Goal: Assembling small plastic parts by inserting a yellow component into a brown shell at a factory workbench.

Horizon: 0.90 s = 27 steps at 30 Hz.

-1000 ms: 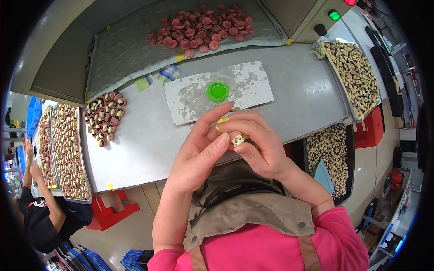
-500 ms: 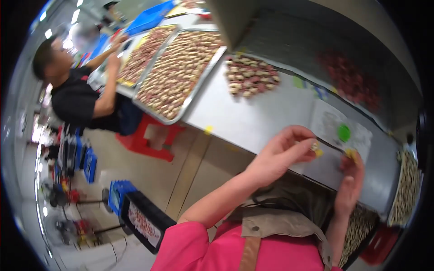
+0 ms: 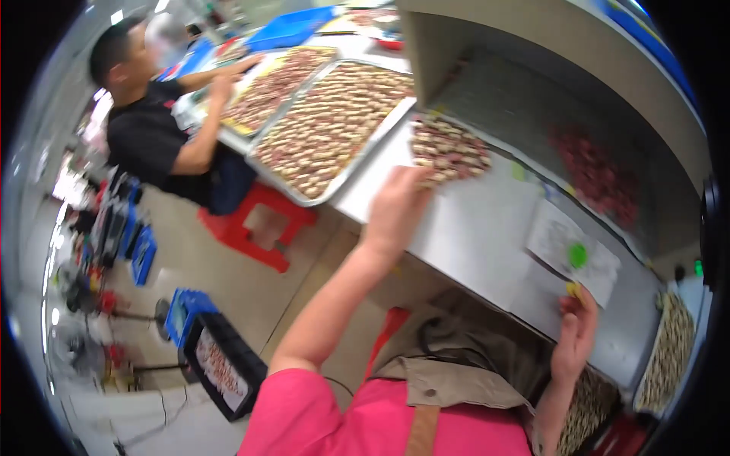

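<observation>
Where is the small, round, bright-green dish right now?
In the head view, the small, round, bright-green dish sits right of centre, on the flat white board with grey blotches, just beyond the person's right hand.

No text, label, brand, number or sign can be read anywhere in the view; the black shirt [image 3: 144,140] of the co-worker at the left is too blurred for any lettering to be made out, and the blue crates [image 3: 142,254] further down that side are too small and soft to show any
</observation>
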Tool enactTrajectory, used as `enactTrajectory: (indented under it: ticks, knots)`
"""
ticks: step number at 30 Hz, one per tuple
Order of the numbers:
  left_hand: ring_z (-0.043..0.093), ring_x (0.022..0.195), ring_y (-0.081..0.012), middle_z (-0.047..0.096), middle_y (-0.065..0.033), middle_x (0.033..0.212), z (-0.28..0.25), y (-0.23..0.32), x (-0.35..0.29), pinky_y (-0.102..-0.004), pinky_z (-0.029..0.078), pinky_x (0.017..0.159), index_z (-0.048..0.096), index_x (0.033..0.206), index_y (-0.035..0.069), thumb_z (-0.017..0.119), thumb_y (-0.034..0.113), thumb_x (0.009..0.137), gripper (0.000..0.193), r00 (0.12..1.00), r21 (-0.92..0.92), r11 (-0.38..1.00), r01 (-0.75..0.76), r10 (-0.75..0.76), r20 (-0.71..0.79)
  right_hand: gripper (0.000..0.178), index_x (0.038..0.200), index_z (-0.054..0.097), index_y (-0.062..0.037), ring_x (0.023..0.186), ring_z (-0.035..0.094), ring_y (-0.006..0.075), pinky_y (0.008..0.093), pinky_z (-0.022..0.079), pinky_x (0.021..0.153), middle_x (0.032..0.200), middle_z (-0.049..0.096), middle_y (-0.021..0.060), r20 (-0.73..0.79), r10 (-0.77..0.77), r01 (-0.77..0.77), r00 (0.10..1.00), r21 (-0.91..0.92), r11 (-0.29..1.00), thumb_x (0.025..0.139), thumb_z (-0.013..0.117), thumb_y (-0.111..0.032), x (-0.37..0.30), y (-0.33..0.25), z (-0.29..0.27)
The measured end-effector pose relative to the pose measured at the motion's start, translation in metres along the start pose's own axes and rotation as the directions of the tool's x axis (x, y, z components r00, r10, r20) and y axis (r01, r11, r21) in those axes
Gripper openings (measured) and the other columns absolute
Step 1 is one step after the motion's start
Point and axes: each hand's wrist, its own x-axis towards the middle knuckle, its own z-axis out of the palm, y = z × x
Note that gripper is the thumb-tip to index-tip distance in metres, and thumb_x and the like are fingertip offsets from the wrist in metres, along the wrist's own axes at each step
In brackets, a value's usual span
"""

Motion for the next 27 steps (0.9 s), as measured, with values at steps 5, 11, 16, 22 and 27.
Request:
enactTrajectory:
  ticks: [5,11,16,22,27]
  knots:
    - [0.053,0.088,-0.0214,0.052,-0.0102,0.101,0.019,0.011,0.002,-0.0301,0.047,0.073,0.056,0.112,0.007,0.064,-0.001,0.075,0.038,0.997,-0.034,0.997,0.064,-0.066,-0.045,0.045,0.125,0.042,0.0010,0.095,0.050,0.0158,0.0298,0.038,0.088,0.113,0.052,0.0083,-0.011,-0.007,0.007,1.000,0.006,1.000,0.092,0.049,-0.028,0.015,0.014,-0.043]
    - [0.055,0.087,-0.0257,0.058,-0.0114,0.089,0.066,0.042,0.082,-0.0333,0.044,0.077,0.059,0.103,0.002,0.059,0.003,0.080,0.023,0.977,-0.065,0.977,-0.205,0.208,0.043,0.031,0.122,0.049,-0.0029,0.086,0.049,0.0131,0.0256,0.041,0.080,0.103,0.054,0.0049,-0.572,-0.093,-0.283,0.815,-0.533,0.797,0.093,0.046,-0.015,0.028,0.040,-0.224]
    - [0.057,0.090,-0.0336,0.059,-0.0159,0.094,0.175,0.075,0.167,-0.0394,0.045,0.077,0.059,0.099,0.005,0.060,0.015,0.079,0.022,0.860,-0.261,0.929,-0.264,0.349,0.372,0.028,0.116,0.052,-0.0021,0.081,0.055,0.0184,0.0287,0.044,0.069,0.100,0.057,0.0101,-0.367,0.004,-0.359,0.930,-0.908,0.217,0.090,0.052,-0.013,0.008,0.087,-0.375]
    - [0.057,0.088,-0.0355,0.059,-0.0179,0.093,0.269,0.053,0.193,-0.0408,0.046,0.077,0.057,0.095,0.005,0.060,0.017,0.078,0.021,0.853,-0.073,0.955,-0.286,0.289,0.435,0.017,0.102,0.052,-0.0002,0.068,0.054,0.0190,0.0292,0.043,0.062,0.080,0.055,0.0092,-0.454,0.079,-0.456,0.888,-0.843,0.285,0.087,0.055,-0.007,0.046,0.077,-0.345]
    - [0.059,0.083,-0.0242,0.058,-0.0130,0.095,0.237,0.076,0.167,-0.0330,0.047,0.073,0.058,0.105,0.006,0.056,0.016,0.084,0.023,0.873,-0.266,0.953,-0.146,0.250,0.418,0.011,0.093,0.052,-0.0017,0.062,0.045,0.0164,0.0288,0.039,0.058,0.073,0.048,0.0071,-0.404,-0.019,-0.368,0.915,-0.851,0.374,0.084,0.055,-0.005,0.053,0.081,-0.348]
